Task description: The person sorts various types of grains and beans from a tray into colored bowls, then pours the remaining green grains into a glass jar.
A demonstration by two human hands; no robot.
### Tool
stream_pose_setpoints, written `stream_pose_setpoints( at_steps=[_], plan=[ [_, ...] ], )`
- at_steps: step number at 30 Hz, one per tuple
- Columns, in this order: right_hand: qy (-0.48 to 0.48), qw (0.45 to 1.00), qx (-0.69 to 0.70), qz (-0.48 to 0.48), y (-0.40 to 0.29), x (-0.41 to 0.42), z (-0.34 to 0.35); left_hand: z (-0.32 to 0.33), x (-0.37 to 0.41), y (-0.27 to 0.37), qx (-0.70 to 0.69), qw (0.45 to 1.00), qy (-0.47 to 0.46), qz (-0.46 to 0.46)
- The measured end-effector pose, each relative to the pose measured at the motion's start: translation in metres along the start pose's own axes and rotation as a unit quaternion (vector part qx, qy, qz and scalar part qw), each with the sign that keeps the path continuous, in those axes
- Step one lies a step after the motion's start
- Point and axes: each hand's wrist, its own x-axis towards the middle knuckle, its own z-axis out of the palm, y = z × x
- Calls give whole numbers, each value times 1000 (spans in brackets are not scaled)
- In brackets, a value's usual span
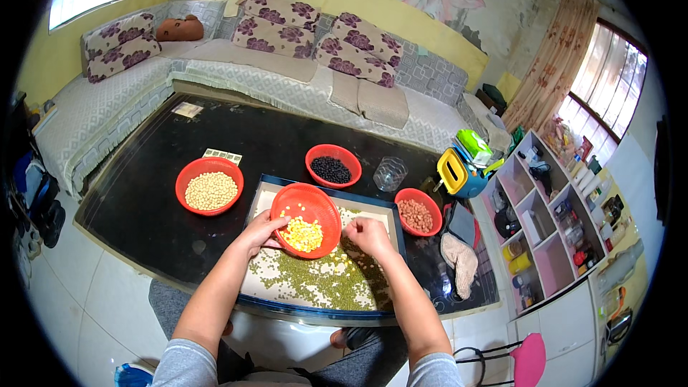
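My left hand [264,232] grips the left rim of a red plastic basket [317,204], tilted over a shallow blue-edged tray [301,307]; yellow corn kernels [302,234] lie inside it. To the right of that basket, my right hand [370,235] is over the tray with its fingers curled together; whether they pinch anything is hidden. Green mung beans [333,285] are spread across the tray's white bottom, with some yellow kernels among them near my right hand. Around the tray stand red baskets of pale soybeans [211,191], black beans [330,170] and reddish-brown peanuts [415,215].
Behind the tray stands a clear plastic container [390,174]. A blue and yellow tissue box [461,173] and a knitted cloth item [459,260] are at the black table's [145,199] right. Beyond are a sofa [269,78] and, at right, a cubby shelf [553,263].
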Motion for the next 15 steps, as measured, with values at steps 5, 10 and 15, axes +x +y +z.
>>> stream_pose_setpoints(
  at_steps=[5,10,15],
  plan=[
    [32,989,141,-14,-32,12,-6,-2,-4,1,5,1000,8,-3],
    [-38,998,42,22,17,-12,13,0,-1,1,4,1000,-3,-2],
    [-106,993,-61,-1,13,-29,17,2,-4,3,1,1000,2,7]
  ],
)
